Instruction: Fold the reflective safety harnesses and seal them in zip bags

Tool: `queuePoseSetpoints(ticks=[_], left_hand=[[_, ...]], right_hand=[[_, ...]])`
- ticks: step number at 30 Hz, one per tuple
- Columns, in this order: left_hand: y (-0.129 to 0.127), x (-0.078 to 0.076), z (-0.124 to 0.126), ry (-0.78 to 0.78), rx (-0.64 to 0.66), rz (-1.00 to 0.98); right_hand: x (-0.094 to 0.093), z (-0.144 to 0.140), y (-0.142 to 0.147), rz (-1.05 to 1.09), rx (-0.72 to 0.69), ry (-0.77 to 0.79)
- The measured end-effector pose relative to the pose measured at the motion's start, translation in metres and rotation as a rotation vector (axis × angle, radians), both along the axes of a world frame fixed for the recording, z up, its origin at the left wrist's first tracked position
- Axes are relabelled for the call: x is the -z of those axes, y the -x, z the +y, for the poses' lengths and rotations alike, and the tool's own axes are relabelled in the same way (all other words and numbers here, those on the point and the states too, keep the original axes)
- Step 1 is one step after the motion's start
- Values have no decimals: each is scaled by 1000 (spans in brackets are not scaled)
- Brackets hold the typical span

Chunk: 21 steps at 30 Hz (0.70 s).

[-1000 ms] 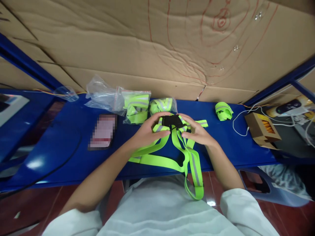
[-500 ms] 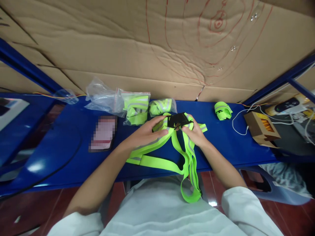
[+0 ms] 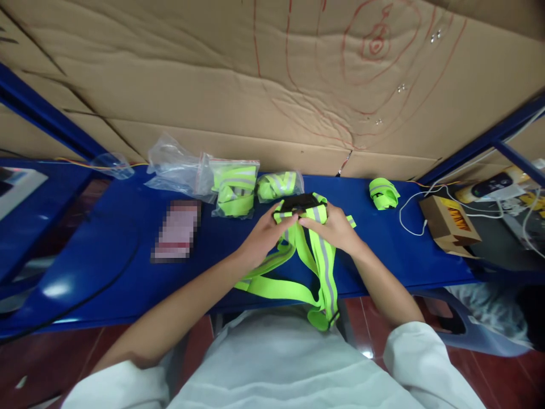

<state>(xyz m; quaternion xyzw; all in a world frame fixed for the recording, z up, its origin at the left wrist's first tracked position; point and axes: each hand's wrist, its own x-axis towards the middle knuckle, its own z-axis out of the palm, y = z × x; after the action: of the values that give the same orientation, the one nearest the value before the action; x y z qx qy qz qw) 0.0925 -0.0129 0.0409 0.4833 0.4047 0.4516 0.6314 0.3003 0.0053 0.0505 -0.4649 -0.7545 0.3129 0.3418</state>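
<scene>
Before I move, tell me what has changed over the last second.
The left hand and right hand have brought their thumbs close together by the black piece, and the hanging loop of the green strap has moved up and left. Neither hand has let go of the strap; nothing new was taken. The phone, bagged straps and rolled strap stayed put.

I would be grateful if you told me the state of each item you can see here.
Green strap: loosely looped, hanging past the blue table's front edge
Left hand: closed on strap
Right hand: closed on strap
Left bundle: folded, bagged
Right bundle: folded, bagged
Unbagged bundle: coiled
Clear bags: crumpled
Phone: lying flat, screen obscured
Cardboard box: open
</scene>
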Motion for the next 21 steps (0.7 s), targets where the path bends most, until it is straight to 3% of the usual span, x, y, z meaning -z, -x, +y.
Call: queuePoseSetpoints(ticks=[3,6,9,12,16,19,21], left_hand=[[5,-19,4,-120,-74,94],[9,-37,7,-246,-80,178],[13,-49,9,-250,-73,153],[14,-56,10,-229,-89,91],[8,-58,8,-254,-27,106],[0,-49,6,-301,15,195],[-2,-40,7,-323,-29,240]], right_hand=[[-13,1,3,16,-55,-8],[-23,1,11,189,34,-60],[-35,2,17,325,71,-49],[-44,3,20,470,4,71],[-43,4,23,526,46,47],[-37,2,27,533,143,52],[-34,-3,29,488,152,50]])
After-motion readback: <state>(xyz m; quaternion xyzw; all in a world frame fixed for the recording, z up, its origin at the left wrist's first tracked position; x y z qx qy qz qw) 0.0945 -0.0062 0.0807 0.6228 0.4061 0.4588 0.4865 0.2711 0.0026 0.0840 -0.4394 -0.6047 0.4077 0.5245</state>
